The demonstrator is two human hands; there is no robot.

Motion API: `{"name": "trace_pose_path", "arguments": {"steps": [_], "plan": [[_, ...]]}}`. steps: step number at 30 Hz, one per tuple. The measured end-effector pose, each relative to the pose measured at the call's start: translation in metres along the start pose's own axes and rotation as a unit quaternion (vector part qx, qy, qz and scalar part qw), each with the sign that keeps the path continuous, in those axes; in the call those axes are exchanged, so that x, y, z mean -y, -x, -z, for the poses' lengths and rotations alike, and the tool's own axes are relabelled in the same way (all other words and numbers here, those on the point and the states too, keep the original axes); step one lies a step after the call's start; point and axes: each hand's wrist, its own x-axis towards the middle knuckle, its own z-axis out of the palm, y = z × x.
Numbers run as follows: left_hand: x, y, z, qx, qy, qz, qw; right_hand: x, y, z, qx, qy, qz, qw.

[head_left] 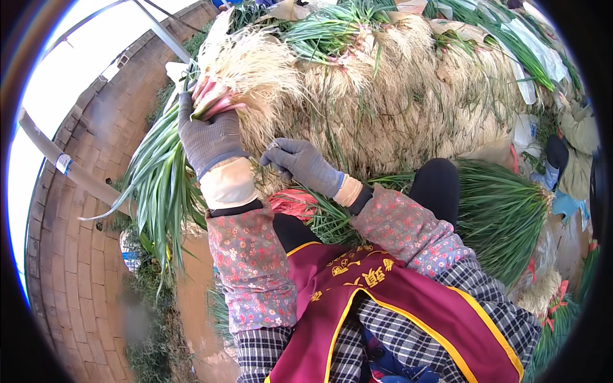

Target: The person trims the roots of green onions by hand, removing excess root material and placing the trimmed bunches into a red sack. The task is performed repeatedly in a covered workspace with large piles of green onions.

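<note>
We find the bunch of red-stemmed green alliums (217,101) at 10 to 11 o'clock, raised beside the near end of the root-faced stack (408,115), which spans 11 to 2 o'clock. Our gloved left hand (214,137) is wrapped around the stems, thumb toward 11 o'clock. The roots (258,67) fan out toward 1 o'clock; the leaves (153,159) droop toward 7 o'clock. Our gloved right hand (303,167), just above centre, is half curled, fingertips drawn together and apart from the bunch; we cannot tell whether it pinches anything. A leafy bundle (498,214) lies at 3 o'clock.

Handling: we judge the bunch light to moderate in weight, firm at the stems, limp at the leaves and wispy at the roots. Smooth stems may slide on one another. We grip the stems just below the bulbs; leaves may crease, and roots may snap.
</note>
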Motion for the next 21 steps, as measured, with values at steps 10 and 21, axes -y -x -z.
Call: {"name": "trace_pose_path", "arguments": {"steps": [10,21], "plan": [[-0.019,0.044,0.016,-0.105,0.132,0.113,0.979,-0.037,-0.040,0.048,0.066,0.496,0.333,0.799],[-0.144,0.090,0.194,-0.043,0.029,-0.027,0.998,-0.196,0.030,0.128,0.150,0.317,-0.363,0.863]]}}
